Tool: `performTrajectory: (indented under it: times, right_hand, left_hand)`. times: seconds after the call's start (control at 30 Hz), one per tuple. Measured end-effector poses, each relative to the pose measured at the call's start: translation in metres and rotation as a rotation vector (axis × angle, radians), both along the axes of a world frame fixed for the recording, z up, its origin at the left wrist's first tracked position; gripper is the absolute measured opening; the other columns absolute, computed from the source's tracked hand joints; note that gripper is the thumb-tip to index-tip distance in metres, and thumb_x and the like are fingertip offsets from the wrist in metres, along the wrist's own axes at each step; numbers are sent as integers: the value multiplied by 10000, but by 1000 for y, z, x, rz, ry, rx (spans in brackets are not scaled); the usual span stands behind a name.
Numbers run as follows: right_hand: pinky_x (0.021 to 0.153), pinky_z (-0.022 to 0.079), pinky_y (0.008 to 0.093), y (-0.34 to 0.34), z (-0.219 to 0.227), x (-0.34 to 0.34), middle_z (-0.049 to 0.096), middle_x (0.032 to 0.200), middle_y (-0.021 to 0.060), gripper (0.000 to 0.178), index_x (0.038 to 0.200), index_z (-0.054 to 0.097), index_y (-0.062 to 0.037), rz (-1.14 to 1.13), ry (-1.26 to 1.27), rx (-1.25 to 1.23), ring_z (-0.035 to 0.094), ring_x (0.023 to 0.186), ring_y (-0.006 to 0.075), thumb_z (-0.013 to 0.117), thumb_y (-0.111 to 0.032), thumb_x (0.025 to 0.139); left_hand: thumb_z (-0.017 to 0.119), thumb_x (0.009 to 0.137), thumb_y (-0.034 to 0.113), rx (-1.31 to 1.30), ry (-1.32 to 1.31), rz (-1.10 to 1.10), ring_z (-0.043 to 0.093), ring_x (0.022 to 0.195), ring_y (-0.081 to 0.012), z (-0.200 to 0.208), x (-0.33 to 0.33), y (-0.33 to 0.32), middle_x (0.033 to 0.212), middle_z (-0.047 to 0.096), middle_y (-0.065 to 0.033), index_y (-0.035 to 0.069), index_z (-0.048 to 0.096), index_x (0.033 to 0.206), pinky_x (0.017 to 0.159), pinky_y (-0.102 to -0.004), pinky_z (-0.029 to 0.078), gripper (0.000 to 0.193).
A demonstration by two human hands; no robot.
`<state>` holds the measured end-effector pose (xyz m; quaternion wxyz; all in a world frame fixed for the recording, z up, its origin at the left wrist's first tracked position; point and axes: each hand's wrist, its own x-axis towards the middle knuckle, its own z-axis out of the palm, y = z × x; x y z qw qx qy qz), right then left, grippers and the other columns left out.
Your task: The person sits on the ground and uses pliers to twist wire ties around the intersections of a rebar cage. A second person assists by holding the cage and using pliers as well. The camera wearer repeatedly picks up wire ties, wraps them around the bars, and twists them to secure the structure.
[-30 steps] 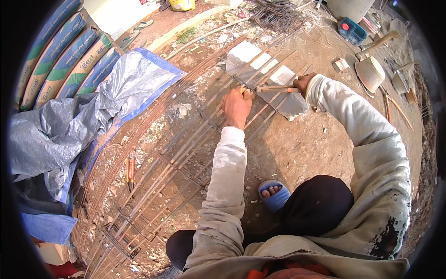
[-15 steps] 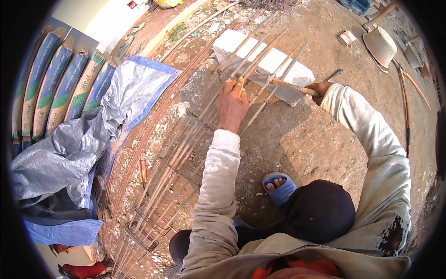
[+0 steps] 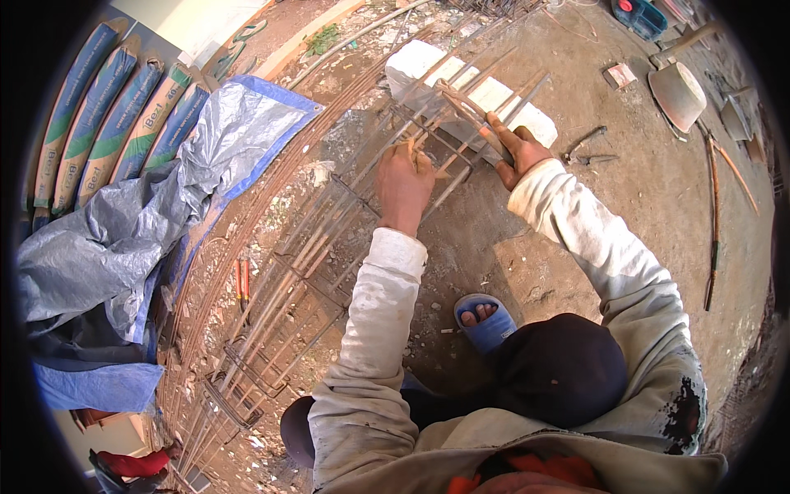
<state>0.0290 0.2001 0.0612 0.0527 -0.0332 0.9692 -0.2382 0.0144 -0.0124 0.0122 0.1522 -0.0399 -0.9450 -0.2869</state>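
A long cage of thin steel bars (image 3: pixel 309 255) tied with square stirrups runs from lower left to upper middle. Its far end rests over a white block (image 3: pixel 522 119). My left hand (image 3: pixel 405 188) is closed around a bar of the cage near a stirrup; its fingertips are partly hidden. My right hand (image 3: pixel 520 151) grips the handles of a pair of pincers (image 3: pixel 471 114), one finger stretched along them. The pincers' head lies over the bars, just beyond my left hand. Whether the jaws hold wire is too small to tell.
Loose long rods (image 3: pixel 247 202) lie left of the cage, beside a silver-blue tarp (image 3: pixel 123 239) and stacked bags (image 3: pixel 99 123). Red-handled pliers (image 3: pixel 242 280) and another hand tool (image 3: pixel 588 146) lie on the ground. A pale bucket (image 3: pixel 677 95) stands far right. A person's red sleeve (image 3: pixel 132 463) shows lower left.
My right hand has moved left and in over the cage, swinging the pincers' head up and left to the bars. My left hand stays at the cage, with its wrist slightly lower.
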Motion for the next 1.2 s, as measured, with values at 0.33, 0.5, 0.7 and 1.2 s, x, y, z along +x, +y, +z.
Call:
performTrajectory:
  times: [0.33,0.5,0.7,1.2]
  right_hand:
    - [922,500,416,-2,-7,0,590,1106,226,642,1405,465,-93,151,-214,341,636,979,368,640,-130,788]
    - [840,508,407,8,-25,6,625,1015,196,720,1452,424,-159,53,-42,41,647,896,332,622,-93,763]
    - [666,510,321,17,-10,19,612,817,82,622,1405,427,-11,115,-30,-374,617,696,197,615,-140,826]
    - [861,530,446,-116,71,-35,391,1337,206,681,1481,277,-171,712,88,1041,592,1090,404,600,-129,883]
  left_hand:
    - [660,752,54,-160,124,-60,620,909,-370,-17,7,-25,965,632,-168,2,670,976,805,-432,504,230]
    - [637,753,40,-95,153,-16,636,890,-359,-22,2,-30,959,653,-171,13,679,918,788,-430,510,172]
    - [624,821,147,26,-135,-202,657,777,-341,24,-23,-74,827,691,-160,48,696,943,720,-411,513,174]
    - [699,816,285,-10,-203,-177,571,1065,-347,-20,85,-180,1138,588,-161,16,601,1140,897,-436,465,432]
